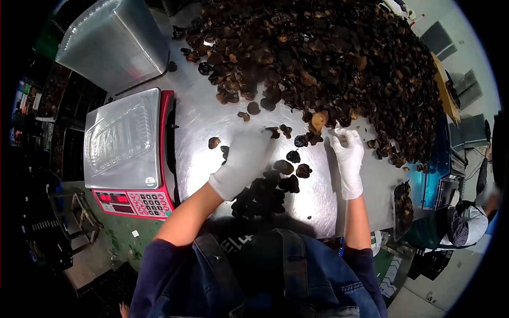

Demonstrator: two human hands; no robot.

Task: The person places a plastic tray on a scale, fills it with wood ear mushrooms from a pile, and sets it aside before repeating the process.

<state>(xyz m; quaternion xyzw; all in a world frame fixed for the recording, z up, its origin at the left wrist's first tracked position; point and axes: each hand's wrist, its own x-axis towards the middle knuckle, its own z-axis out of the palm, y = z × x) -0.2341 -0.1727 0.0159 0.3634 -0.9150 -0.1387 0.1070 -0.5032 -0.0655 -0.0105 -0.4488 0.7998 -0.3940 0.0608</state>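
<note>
Both hands wear white gloves over a shiny metal table [199, 119]. My left hand [245, 159] is smeared by motion, its fingers beside a small dark wood ear mushroom [273, 132]; its grip is blurred. At the near edge of a big heap of wood ear mushrooms [328, 58], my right hand [348, 159] has its fingers bent and closed, the tips right by a dark piece; I cannot tell what is between them. A paler brown mushroom [319, 121] lies just left of those fingertips. Between the hands several loose mushrooms [283, 167] are scattered, with a small dark pile [258, 200] near my body.
On the left stands a red digital scale [132, 203] bearing a clear plastic container [121, 137]. Behind it rises a tall stack of clear containers [114, 47]. A filled clear box [403, 209] sits at the table's right edge. Another person [466, 225] is at far right.
</note>
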